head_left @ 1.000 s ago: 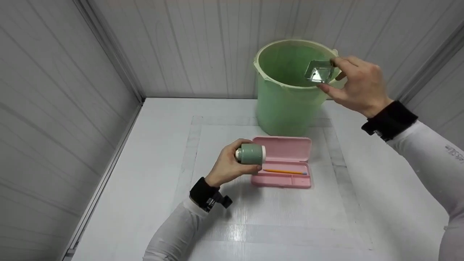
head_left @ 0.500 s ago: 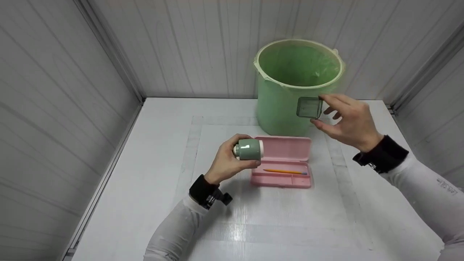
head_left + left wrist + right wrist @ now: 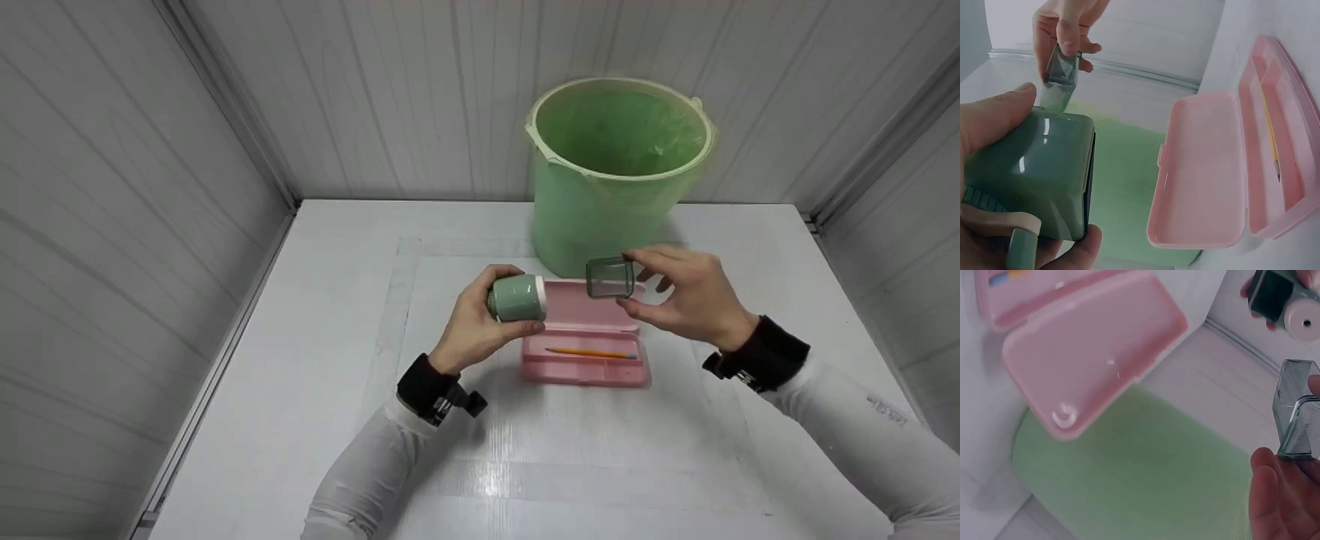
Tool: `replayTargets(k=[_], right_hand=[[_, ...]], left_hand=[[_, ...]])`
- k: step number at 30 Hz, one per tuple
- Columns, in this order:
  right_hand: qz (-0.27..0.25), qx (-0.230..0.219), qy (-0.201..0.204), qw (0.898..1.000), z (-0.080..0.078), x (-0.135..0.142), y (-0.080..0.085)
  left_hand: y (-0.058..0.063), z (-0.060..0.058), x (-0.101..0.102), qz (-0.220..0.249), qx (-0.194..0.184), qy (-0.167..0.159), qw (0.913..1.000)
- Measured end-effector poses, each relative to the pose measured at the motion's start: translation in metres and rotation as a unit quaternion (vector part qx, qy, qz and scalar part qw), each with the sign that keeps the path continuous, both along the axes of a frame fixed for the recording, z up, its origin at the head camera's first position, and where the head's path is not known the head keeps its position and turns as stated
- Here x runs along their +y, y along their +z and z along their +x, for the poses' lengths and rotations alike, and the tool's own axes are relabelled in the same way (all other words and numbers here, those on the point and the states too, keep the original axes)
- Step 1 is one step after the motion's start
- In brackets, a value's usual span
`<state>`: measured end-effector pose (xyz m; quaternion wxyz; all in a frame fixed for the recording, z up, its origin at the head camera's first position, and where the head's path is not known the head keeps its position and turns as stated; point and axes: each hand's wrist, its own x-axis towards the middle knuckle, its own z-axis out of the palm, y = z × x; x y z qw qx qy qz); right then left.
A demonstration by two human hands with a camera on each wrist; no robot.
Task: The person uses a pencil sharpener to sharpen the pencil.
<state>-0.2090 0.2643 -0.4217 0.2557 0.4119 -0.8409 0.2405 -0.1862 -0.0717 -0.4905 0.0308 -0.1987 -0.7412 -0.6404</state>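
Observation:
My left hand grips a green pencil sharpener above the pink case. In the right wrist view the sharpener shows a pale round face with a small hole and a dark square opening. My right hand pinches a clear, smoky shavings container between thumb and fingers, a short way right of the sharpener and apart from it in the head view. The container looks see-through, with nothing visible inside. Below both hands lies the open pink pencil case, with a yellow pencil inside.
A tall green bucket with a liner stands behind the case, near the back wall. The white table has tape strips marking a rectangle. Grey panelled walls enclose the back and sides.
My right hand has come down and left from the bucket's mouth, bringing the container close to the sharpener. My left hand has risen slightly, with the sharpener still held.

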Motion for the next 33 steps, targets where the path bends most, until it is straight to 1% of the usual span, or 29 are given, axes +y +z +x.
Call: replayTargets(k=[7, 13, 16, 21, 27, 30, 33], right_hand=[[-0.004, -0.061, 0.020, 0.998, 0.006, -0.016, -0.031], [-0.030, -0.102, 0.031, 0.994, 0.008, -0.027, -0.043], [-0.045, -0.131, 0.039, 0.990, 0.008, -0.029, -0.049], [-0.076, -0.185, 0.045, 0.979, 0.013, -0.031, -0.061], [-0.114, -0.257, 0.043, 0.959, 0.017, -0.033, -0.073], [-0.121, -0.282, 0.048, 0.951, 0.019, -0.036, -0.078], [-0.121, -0.293, 0.051, 0.947, 0.020, -0.038, -0.081]], left_hand=[[0.001, 0.001, 0.006, -0.006, 0.007, -0.013, 0.9999], [0.001, 0.002, 0.009, -0.008, 0.003, -0.024, 0.9997], [-0.001, 0.002, 0.011, -0.012, -0.005, -0.029, 0.9995], [-0.006, 0.004, 0.015, -0.023, -0.015, -0.039, 0.9988], [-0.011, 0.005, 0.021, -0.039, -0.012, -0.050, 0.9979], [-0.013, 0.005, 0.024, -0.046, -0.012, -0.056, 0.9973], [-0.014, 0.006, 0.027, -0.057, -0.009, -0.060, 0.9965]])
